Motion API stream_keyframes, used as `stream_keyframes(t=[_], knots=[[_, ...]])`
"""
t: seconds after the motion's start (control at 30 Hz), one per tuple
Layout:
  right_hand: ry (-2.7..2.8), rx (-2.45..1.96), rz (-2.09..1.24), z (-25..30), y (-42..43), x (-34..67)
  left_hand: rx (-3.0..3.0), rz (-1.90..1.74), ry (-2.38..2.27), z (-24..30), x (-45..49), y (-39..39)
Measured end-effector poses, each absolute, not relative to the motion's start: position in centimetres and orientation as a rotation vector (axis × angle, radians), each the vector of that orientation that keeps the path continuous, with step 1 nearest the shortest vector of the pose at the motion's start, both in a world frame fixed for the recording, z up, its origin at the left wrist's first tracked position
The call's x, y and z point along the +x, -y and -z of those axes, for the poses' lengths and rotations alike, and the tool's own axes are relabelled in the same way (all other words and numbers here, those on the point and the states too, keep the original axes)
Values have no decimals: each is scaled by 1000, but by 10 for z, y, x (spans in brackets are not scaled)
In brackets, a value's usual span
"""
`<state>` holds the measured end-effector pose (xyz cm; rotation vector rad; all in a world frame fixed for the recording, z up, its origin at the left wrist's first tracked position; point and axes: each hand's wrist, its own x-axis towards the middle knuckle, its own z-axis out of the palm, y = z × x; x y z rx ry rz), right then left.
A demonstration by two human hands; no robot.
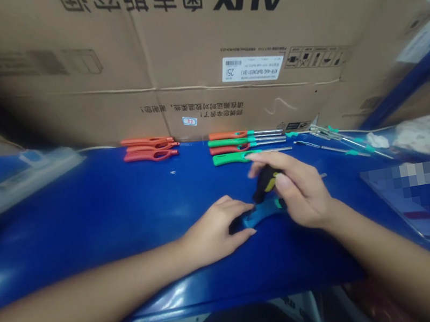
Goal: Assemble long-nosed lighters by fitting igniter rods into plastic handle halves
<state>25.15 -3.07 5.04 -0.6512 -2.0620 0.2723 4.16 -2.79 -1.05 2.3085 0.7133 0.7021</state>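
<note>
My left hand (219,228) grips the end of a blue long-necked lighter (262,212) that lies on the blue table. A green part shows near the lighter's other end, close to my right hand. My right hand (301,188) is closed round a stubby black and yellow screwdriver (266,181), which is tilted with its lower end over the lighter. The tip is blurred, so I cannot tell whether it touches a screw. Just beyond my right fingers lies a green lighter (233,158) with a metal tube.
Several orange and green lighters (232,141) lie in a row at the back. Orange lighter handles (150,153) are to their left, loose metal tubes (342,142) to their right. A cardboard box (181,52) walls off the back. A phone-like device (413,205) with a cable lies right.
</note>
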Motion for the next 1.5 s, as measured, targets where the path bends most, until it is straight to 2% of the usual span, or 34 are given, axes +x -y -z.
stream_keyframes(t=[0.1, 0.17, 0.27, 0.33, 0.47, 0.5, 0.57, 0.67, 0.73, 0.87, 0.93, 1.1, 1.17, 1.23, 1.4, 1.43, 1.5], knots=[[2050, -667, -611, -54, 33, 251, 2292, -696, -724, 9, 42, 28], [2049, -647, -480, -56, 34, 249, 2291, -692, -730, 8, 42, 29], [2072, -605, -54, -58, 34, 250, 2301, -694, -720, 7, 42, 29], [2077, -584, -15, -59, 35, 251, 2302, -694, -716, 7, 41, 29], [2057, -587, -593, -62, 37, 253, 2290, -681, -713, 7, 41, 29], [2053, -565, -645, -62, 37, 252, 2286, -683, -710, 8, 41, 28], [2039, -559, -514, -63, 34, 252, 2280, -690, -708, 8, 41, 28], [1979, -628, -115, -62, 31, 251, 2287, -703, -708, 9, 41, 28], [1962, -627, -10, -61, 33, 252, 2296, -708, -716, 9, 41, 29], [1972, -636, -488, -62, 38, 253, 2288, -676, -743, 7, 42, 29], [1946, -616, -574, -63, 38, 251, 2286, -672, -741, 6, 41, 30], [1873, -629, 23, -64, 33, 248, 2284, -701, -727, 8, 41, 30], [1895, -594, 62, -65, 33, 249, 2284, -704, -724, 8, 40, 29], [1958, -569, -66, -67, 33, 253, 2287, -709, -711, 8, 40, 29], [2053, -613, -700, -67, 31, 259, 2291, -700, -714, 8, 40, 29], [2023, -624, -737, -65, 30, 257, 2286, -697, -719, 7, 40, 29], [1935, -662, -611, -60, 28, 253, 2278, -688, -728, 7, 41, 29]])
